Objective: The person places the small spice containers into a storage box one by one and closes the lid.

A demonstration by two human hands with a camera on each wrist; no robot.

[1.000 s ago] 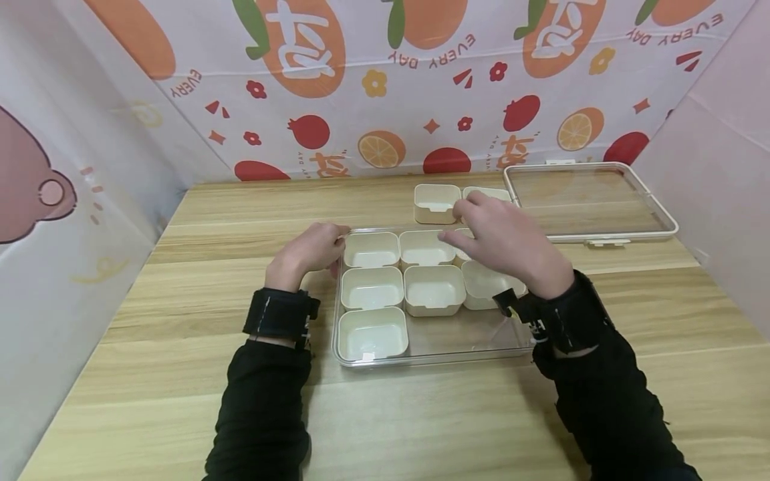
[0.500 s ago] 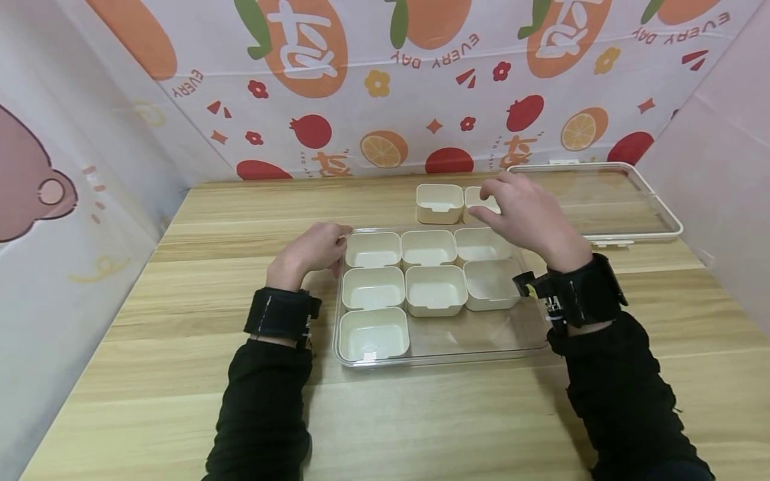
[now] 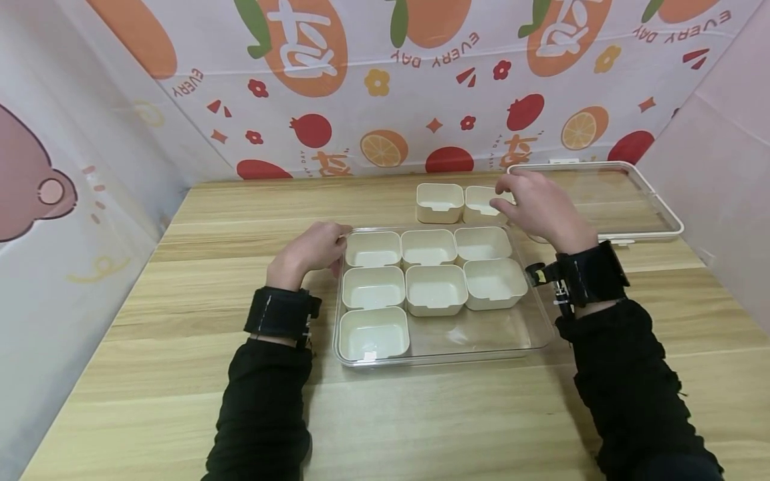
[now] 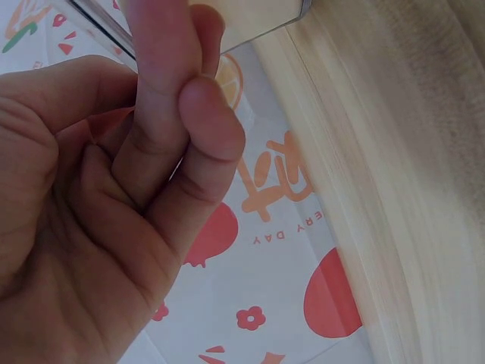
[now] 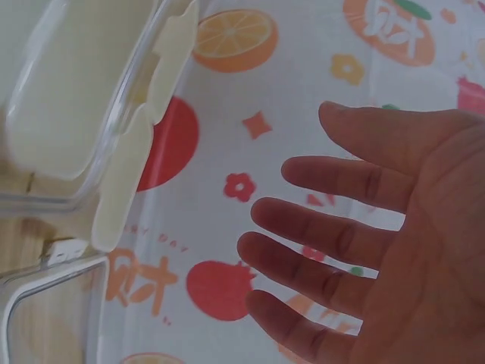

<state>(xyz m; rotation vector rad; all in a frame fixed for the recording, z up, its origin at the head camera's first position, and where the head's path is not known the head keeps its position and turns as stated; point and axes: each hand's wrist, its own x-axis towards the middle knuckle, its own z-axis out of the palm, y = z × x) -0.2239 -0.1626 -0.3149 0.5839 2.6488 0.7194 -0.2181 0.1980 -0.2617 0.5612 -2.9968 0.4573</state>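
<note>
The clear tray (image 3: 475,337) lies on the table with several cream boxes inside, among them a lone front-left box (image 3: 373,334). At its back-left corner, my left hand (image 3: 307,254) grips the rim; its curled fingers (image 4: 163,136) also show against the tray edge (image 4: 254,19) in the left wrist view. Behind the tray stand a cream box (image 3: 440,203) and a second one (image 3: 479,205). My right hand (image 3: 544,210) hovers beside that second box, partly covering it. In the right wrist view the right hand (image 5: 394,243) holds nothing, its fingers spread apart.
A clear lid with a white frame (image 3: 650,235) lies at the back right of the wooden table (image 3: 445,421). Behind the table hangs a fruit-patterned cloth (image 3: 337,120), with pale cloth (image 3: 722,174) on the right side.
My right hand has moved right, away from above the tray's back boxes, uncovering the right-hand boxes in the tray and more of the second box behind it. The left hand stays put.
</note>
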